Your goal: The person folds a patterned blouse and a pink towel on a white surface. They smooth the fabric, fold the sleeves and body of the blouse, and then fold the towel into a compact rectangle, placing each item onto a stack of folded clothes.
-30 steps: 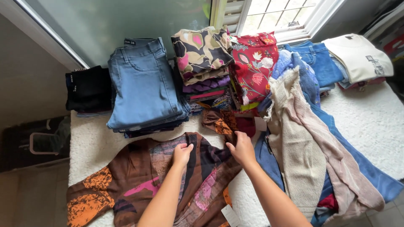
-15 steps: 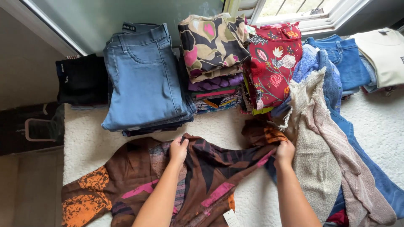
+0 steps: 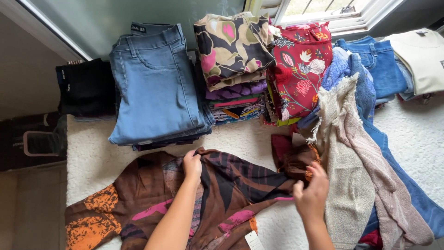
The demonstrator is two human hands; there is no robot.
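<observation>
A brown patterned garment (image 3: 231,190) with orange, pink and black patches lies spread on a white fluffy surface (image 3: 92,162). My left hand (image 3: 192,165) pinches its upper edge near the neckline. My right hand (image 3: 312,192) grips the bunched brown and dark red sleeve end (image 3: 291,159) at the garment's right side. A white tag (image 3: 253,240) hangs from the lower edge.
Behind stand folded stacks: black clothes (image 3: 85,88), blue jeans (image 3: 155,83), a pile of patterned tops (image 3: 233,60), a red floral garment (image 3: 300,69). A beige knit piece (image 3: 351,171) and blue denim (image 3: 379,60) lie loose at right. A cream top (image 3: 423,60) sits far right.
My right hand has moved right and down, pulling the sleeve outward and stretching the garment flatter. My left hand has stayed on the neckline. The view shifted slightly.
</observation>
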